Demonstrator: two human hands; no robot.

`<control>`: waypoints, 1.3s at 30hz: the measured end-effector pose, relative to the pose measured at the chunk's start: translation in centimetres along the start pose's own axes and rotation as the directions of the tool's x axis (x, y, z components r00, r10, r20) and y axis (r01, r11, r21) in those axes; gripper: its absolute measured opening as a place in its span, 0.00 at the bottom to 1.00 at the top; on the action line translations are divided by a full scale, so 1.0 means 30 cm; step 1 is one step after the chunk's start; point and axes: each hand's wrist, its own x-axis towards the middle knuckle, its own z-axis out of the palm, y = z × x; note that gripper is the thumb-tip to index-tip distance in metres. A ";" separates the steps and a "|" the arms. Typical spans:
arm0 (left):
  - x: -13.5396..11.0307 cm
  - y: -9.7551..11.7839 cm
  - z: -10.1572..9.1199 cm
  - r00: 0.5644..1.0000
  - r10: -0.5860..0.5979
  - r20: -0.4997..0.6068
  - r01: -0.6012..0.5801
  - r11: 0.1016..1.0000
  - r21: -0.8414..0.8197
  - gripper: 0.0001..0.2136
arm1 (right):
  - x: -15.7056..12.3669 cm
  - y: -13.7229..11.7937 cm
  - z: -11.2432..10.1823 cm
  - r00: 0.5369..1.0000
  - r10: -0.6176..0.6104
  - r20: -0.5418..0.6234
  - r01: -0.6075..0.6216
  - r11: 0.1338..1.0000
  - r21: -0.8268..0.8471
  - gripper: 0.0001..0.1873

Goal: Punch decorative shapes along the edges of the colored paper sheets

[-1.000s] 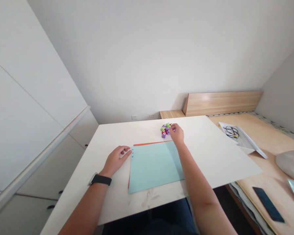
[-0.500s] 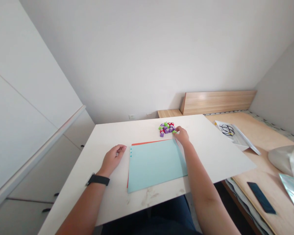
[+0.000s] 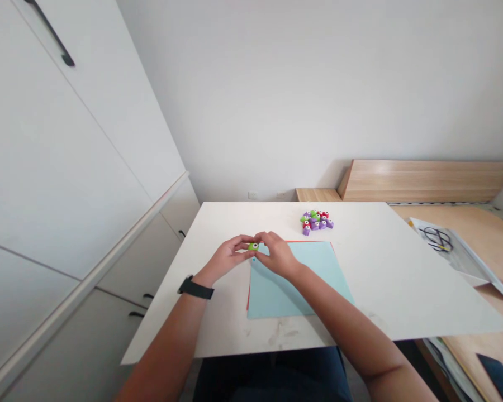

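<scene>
"What could go wrong?"

"My left hand [image 3: 228,257] and right hand [image 3: 279,255] pinch a green eye piece [image 3: 253,247] tight, just over the blue card [image 3: 305,282]. It is small. If my fingers slip, it could roll off the tabletop [image 3: 373,279]."

"Any box?"

"A white tray [image 3: 455,257] holds black wire [image 3: 435,239]."

From my remote station, I can't read any word, number, brand or logo in this view. The white packet [image 3: 448,251] on the wooden bed base carries dark looped marks, but they're no lettering I can make out. The small green piece [image 3: 253,246] shows only an eye-like dot, and the black wristband [image 3: 195,288] shows nothing legible.
</scene>
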 end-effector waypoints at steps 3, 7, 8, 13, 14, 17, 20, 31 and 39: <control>-0.030 -0.029 -0.033 0.996 -0.067 0.054 0.063 0.996 0.069 0.20 | -0.020 0.013 0.111 0.998 0.038 0.040 -0.038 0.999 0.000 0.14; -0.064 -0.109 -0.069 0.991 -0.133 0.018 0.130 0.984 0.120 0.19 | -0.021 0.064 0.129 0.989 0.016 0.145 0.000 0.994 -0.111 0.28; -0.069 -0.126 -0.072 0.991 -0.137 -0.003 0.136 0.982 0.128 0.19 | -0.016 0.075 0.122 0.986 0.024 0.168 0.004 0.987 -0.161 0.31; -0.073 -0.159 -0.071 0.982 -0.187 -0.037 0.189 0.980 0.063 0.24 | 0.016 0.120 0.095 0.969 0.178 0.172 -0.091 0.902 -0.421 0.27; -0.073 -0.158 -0.072 0.979 -0.204 -0.026 0.205 0.978 0.031 0.25 | 0.021 0.125 0.093 0.965 0.197 0.171 -0.102 0.888 -0.449 0.26; -0.076 -0.152 -0.077 0.971 -0.239 0.013 0.239 0.969 -0.057 0.24 | 0.032 0.137 0.090 0.961 0.210 0.179 -0.105 0.879 -0.465 0.27; -0.080 -0.147 -0.084 0.969 -0.245 0.023 0.247 0.966 -0.077 0.23 | 0.043 0.146 0.079 0.967 0.191 0.171 -0.105 0.903 -0.416 0.24; -0.079 -0.148 -0.080 0.957 -0.284 0.068 0.288 0.955 -0.067 0.23 | 0.051 0.198 0.061 0.974 0.191 0.123 -0.196 0.980 0.032 0.05; -0.081 -0.142 -0.077 0.956 -0.285 0.077 0.290 0.955 -0.065 0.22 | 0.043 0.190 0.076 0.994 0.082 0.079 -0.075 0.994 -0.083 0.02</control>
